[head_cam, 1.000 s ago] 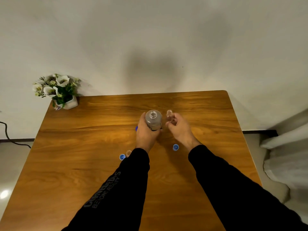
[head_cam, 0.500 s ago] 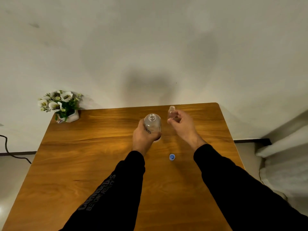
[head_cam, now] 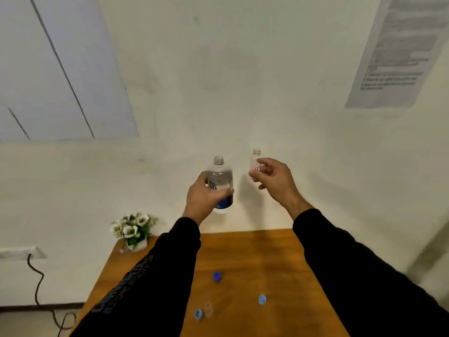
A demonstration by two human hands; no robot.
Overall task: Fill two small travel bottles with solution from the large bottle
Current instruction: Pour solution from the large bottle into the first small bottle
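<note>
My left hand (head_cam: 206,197) grips the large clear bottle (head_cam: 220,177), uncapped and upright, raised well above the table. My right hand (head_cam: 273,178) pinches a small clear travel bottle (head_cam: 255,161), open at the top and upright, a short gap to the right of the large bottle. A second small clear bottle (head_cam: 208,308) stands on the wooden table (head_cam: 243,251) below, faint and blurred. A dark blue cap (head_cam: 217,276) and two light blue caps (head_cam: 262,299) (head_cam: 198,314) lie on the table.
A small pot of white flowers (head_cam: 133,231) stands at the table's far left corner. A black cable (head_cam: 36,285) hangs along the wall at the left. A printed sheet (head_cam: 398,49) is on the wall at the upper right.
Both hands lifted their bottles off the table and up in front of the wall. The view tilted upward, so the table now sits low in the frame.
</note>
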